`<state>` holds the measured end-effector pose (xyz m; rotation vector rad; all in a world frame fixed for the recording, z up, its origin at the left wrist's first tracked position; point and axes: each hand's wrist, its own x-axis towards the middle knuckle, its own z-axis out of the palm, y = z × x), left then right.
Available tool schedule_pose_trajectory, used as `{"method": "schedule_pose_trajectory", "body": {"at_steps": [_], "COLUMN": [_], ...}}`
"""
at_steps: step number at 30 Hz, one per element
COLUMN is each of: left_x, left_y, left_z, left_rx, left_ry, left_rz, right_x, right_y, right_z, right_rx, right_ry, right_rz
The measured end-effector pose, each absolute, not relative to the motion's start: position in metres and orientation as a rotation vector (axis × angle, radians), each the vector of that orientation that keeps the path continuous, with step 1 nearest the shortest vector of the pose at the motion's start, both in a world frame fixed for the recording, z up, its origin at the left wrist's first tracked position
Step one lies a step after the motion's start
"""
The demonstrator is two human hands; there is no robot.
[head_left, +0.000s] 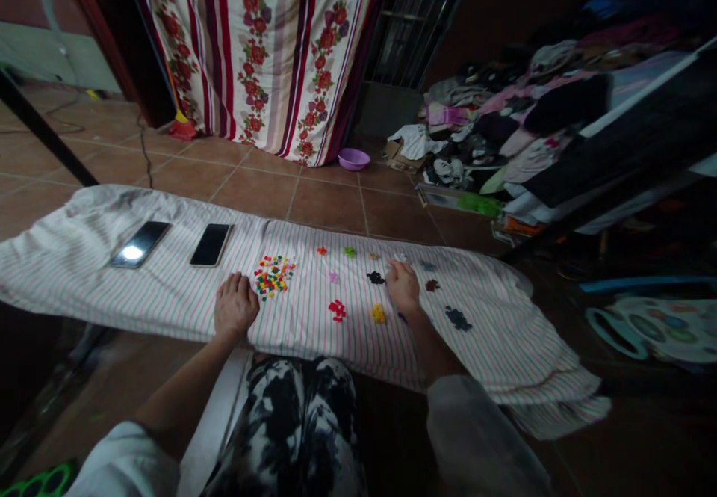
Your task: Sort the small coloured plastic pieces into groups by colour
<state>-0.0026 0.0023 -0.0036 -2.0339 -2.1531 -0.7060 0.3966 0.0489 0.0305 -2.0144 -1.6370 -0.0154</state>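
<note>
A striped cloth [84, 258] covers a long low board in front of me. A mixed pile of small coloured beads [272, 274] lies at its middle. Sorted little heaps lie to the right: red [337, 309], yellow [379, 312], black [375, 277], orange [321, 251], green [349, 251], dark blue [458, 318]. My left hand [235, 306] rests on the cloth just left of the mixed pile, fingers curled under. My right hand [402, 286] is among the sorted heaps, fingertips pinched near a white heap [399, 258]; what they hold is too small to make out.
Two phones [140, 244] [211, 244] lie on the cloth at the left. A purple bowl [354, 158] sits on the tiled floor by a floral curtain [269, 48]. Heaped clothes [504, 123] fill the right. My patterned trousers [291, 422] are below.
</note>
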Motion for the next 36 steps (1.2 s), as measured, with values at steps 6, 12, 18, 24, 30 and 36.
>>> {"method": "schedule_pose_trajectory", "body": {"at_steps": [6, 12, 18, 24, 30, 36], "left_x": [-0.004, -0.004, -0.005, -0.005, -0.004, -0.004], "left_y": [0.003, 0.004, 0.004, 0.004, 0.004, 0.004], "left_z": [-0.008, -0.011, -0.012, -0.012, -0.011, -0.011], "left_rx": [-2.026, -2.028, -2.030, -2.020, -2.022, -2.029], "left_ry": [-2.133, -2.133, -2.128, -2.105, -2.109, -2.116], "left_rz": [-0.709, -0.744, -0.744, -0.749, -0.746, -0.747], "right_x": [0.313, 0.249, 0.213, 0.190, 0.178, 0.173], "right_y": [0.048, 0.046, 0.048, 0.053, 0.055, 0.057], "right_z": [0.032, 0.024, 0.009, 0.006, 0.008, 0.012], "right_rx": [-1.673, -1.490, -1.480, -1.568, -1.670, -1.819], "right_ry": [-1.913, -2.080, -2.089, -2.108, -2.174, -2.161], "right_rz": [0.156, 0.356, 0.424, 0.460, 0.412, 0.348]}}
